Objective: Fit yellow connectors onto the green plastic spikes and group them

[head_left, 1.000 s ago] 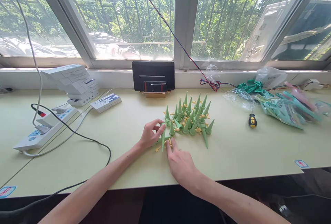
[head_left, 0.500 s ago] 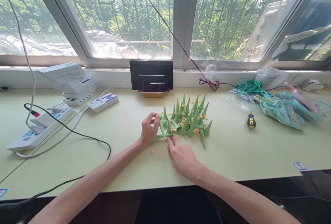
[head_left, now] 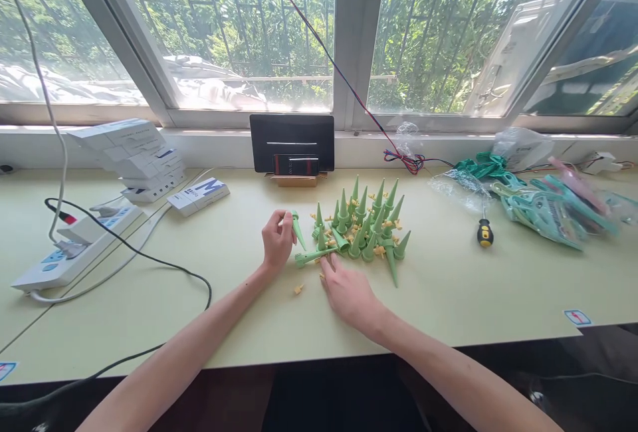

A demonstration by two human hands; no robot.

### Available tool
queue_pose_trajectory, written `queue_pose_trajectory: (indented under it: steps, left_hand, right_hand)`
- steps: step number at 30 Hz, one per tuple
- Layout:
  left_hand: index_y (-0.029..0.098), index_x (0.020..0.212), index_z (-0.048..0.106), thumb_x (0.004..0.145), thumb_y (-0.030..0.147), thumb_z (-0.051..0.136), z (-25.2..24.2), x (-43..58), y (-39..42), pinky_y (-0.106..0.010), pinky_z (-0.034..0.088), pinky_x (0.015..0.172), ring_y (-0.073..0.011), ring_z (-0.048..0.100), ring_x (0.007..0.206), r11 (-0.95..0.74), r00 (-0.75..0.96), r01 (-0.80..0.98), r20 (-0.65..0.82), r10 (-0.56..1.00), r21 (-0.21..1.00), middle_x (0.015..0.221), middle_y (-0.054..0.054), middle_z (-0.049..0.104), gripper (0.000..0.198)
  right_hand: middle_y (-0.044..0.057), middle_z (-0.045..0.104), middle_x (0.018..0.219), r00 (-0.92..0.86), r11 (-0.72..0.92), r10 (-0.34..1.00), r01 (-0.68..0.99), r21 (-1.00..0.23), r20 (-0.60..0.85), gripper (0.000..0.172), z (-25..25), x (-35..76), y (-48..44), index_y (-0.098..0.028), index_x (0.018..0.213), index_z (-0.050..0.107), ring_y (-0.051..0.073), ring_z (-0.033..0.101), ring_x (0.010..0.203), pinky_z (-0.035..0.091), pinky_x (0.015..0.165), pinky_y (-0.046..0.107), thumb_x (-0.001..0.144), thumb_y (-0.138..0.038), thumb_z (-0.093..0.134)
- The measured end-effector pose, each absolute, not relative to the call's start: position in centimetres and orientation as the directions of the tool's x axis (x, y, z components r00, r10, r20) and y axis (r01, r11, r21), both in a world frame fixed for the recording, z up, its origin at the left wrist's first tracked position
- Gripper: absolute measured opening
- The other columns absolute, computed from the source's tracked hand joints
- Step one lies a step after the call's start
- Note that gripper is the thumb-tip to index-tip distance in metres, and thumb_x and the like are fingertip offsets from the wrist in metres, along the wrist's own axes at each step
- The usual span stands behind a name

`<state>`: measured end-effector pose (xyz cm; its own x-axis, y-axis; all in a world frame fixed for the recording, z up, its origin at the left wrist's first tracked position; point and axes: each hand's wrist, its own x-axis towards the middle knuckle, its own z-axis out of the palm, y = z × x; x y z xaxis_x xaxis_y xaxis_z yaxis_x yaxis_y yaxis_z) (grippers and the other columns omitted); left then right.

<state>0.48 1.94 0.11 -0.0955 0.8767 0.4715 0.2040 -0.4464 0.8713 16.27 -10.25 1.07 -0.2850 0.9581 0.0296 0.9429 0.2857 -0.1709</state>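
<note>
Head view, under the right hand: a yellow piece (head_left: 321, 277), mostly covered by fingers; whether it is gripped, I cannot tell.
Crowded cluster: green spikes (head_left: 367, 250) overlap on the table right of centre, yellow bits among them hard to separate.
Tabletop: pale yellow-green (head_left: 239, 325), below a barred window (head_left: 279, 33); a black tablet (head_left: 294, 133) leans at the back.
Left hand (head_left: 277, 239): raised, fingers pinching one green spike (head_left: 298, 229), its tip slanting down.
Right hand (head_left: 351, 292): palm down, fingertips beside a lying spike (head_left: 310, 257).
</note>
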Motion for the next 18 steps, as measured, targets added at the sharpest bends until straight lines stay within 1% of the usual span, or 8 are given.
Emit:
queue_pose_trajectory:
  steps: [2, 5, 10, 13, 16, 18]
  left_hand:
    - [0.019, 0.079, 0.054, 0.095, 0.045, 0.05, 0.2, -0.2, 1.9, -0.02, 0.038, 0.038, -0.0082, 0.048, 0.042, -0.458, -0.08, 0.191, 0.478, 0.874, 0.868, 0.061, 0.003, 0.052, 0.03]
    - [0.018, 0.077, 0.056, 0.094, 0.043, 0.052, 0.4, -0.7, 1.5, -0.019, 0.036, 0.036, -0.008, 0.049, 0.043, -0.467, -0.002, 0.165, 0.474, 0.881, 0.869, 0.062, 0.002, 0.052, 0.03]
    - [0.017, 0.074, 0.056, 0.093, 0.04, 0.055, 0.9, -0.4, 0.5, -0.018, 0.033, 0.036, -0.0066, 0.043, 0.041, -0.494, 0.131, 0.144, 0.478, 0.868, 0.857, 0.057, 0.004, 0.047, 0.029]
    - [0.016, 0.075, 0.057, 0.092, 0.034, 0.056, 0.9, -0.1, 0.1, -0.019, 0.035, 0.042, -0.0059, 0.042, 0.045, -0.593, 0.228, 0.19, 0.552, 0.802, 0.783, 0.059, 0.003, 0.047, 0.024]
    - [0.016, 0.075, 0.057, 0.091, 0.029, 0.057, 0.8, 0.0, -0.2, -0.02, 0.038, 0.046, -0.0062, 0.04, 0.048, -0.676, 0.302, 0.224, 0.609, 0.733, 0.702, 0.061, 0.003, 0.048, 0.021]
    - [0.016, 0.076, 0.057, 0.09, 0.028, 0.058, 0.7, 0.0, -0.2, -0.02, 0.038, 0.047, -0.0063, 0.038, 0.049, -0.699, 0.328, 0.234, 0.622, 0.711, 0.675, 0.061, 0.003, 0.048, 0.019]
  right_hand:
    - [0.021, 0.048, 0.147, -0.288, 0.295, 0.956, 0.933, -0.207, 0.061, 0.044, 0.7, 16.7, -10.3, -0.015, 0.145, 0.043, 0.023, 0.071, 0.079, 0.054, 0.061, 0.033, 0.102, -0.021, 0.037]
    - [0.018, 0.049, 0.148, -0.303, 0.324, 0.946, 0.908, -0.265, 0.118, 0.041, 0.0, 17.4, -10.6, -0.017, 0.142, 0.047, 0.025, 0.072, 0.084, 0.055, 0.066, 0.036, 0.104, -0.023, 0.035]
    - [0.016, 0.053, 0.145, -0.296, 0.367, 0.927, 0.846, -0.388, 0.232, 0.033, -1.1, 18.3, -11.3, -0.016, 0.128, 0.059, 0.03, 0.068, 0.108, 0.056, 0.078, 0.038, 0.104, -0.023, 0.037]
    - [0.013, 0.057, 0.141, -0.25, 0.367, 0.923, 0.798, -0.478, 0.291, 0.028, -1.7, 18.5, -11.5, -0.018, 0.123, 0.061, 0.029, 0.065, 0.116, 0.055, 0.083, 0.038, 0.103, -0.021, 0.042]
    - [0.011, 0.063, 0.131, -0.21, 0.392, 0.909, 0.727, -0.564, 0.361, 0.024, -2.0, 18.6, -11.4, -0.02, 0.12, 0.061, 0.027, 0.065, 0.113, 0.054, 0.085, 0.036, 0.1, -0.02, 0.049]
    - [0.009, 0.065, 0.121, -0.183, 0.394, 0.907, 0.689, -0.608, 0.38, 0.02, -2.0, 18.7, -11.2, -0.021, 0.115, 0.064, 0.024, 0.068, 0.102, 0.054, 0.082, 0.034, 0.098, -0.02, 0.053]
